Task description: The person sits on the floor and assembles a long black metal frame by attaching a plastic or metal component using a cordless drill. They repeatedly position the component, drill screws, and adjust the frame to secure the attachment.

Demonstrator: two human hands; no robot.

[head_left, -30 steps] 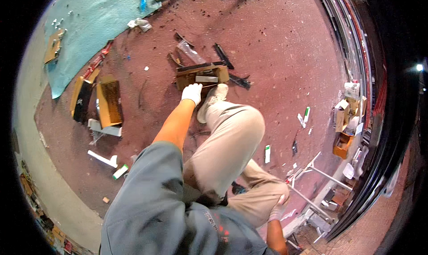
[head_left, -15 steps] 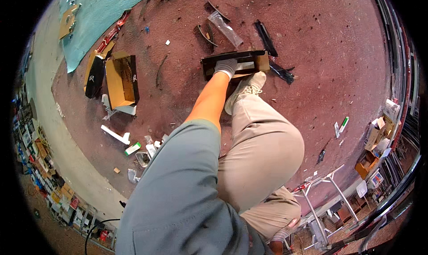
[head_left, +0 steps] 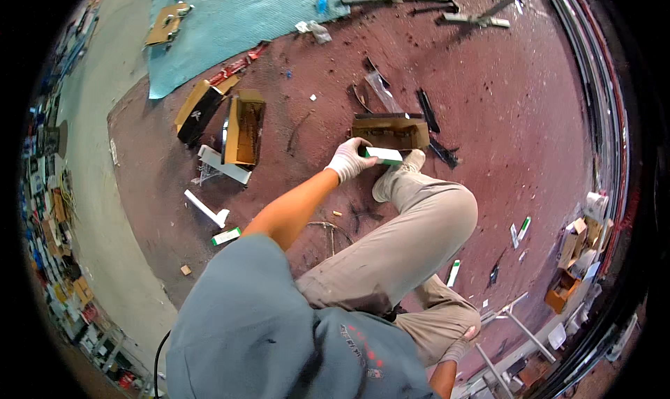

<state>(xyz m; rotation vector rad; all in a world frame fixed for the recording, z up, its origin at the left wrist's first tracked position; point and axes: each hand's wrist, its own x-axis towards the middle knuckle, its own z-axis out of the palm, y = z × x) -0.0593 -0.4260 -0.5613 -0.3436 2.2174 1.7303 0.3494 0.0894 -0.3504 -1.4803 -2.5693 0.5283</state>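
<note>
1. Left hand (head_left: 352,159) grips the left end of a white-and-green oblong box (head_left: 385,156); its long axis runs rightward along an open brown cardboard carton's (head_left: 420,135) near edge.
2. Right hand (head_left: 458,347) rests farther off, at the beige-trousered knee (head_left: 447,314); grip unclear.

The small carton (head_left: 384,154) looks smooth card, the floor (head_left: 516,134) rough.

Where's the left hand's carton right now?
In the head view, the white and green carton is just right of centre, gripped by the left hand, by the near edge of the open cardboard box.
</note>
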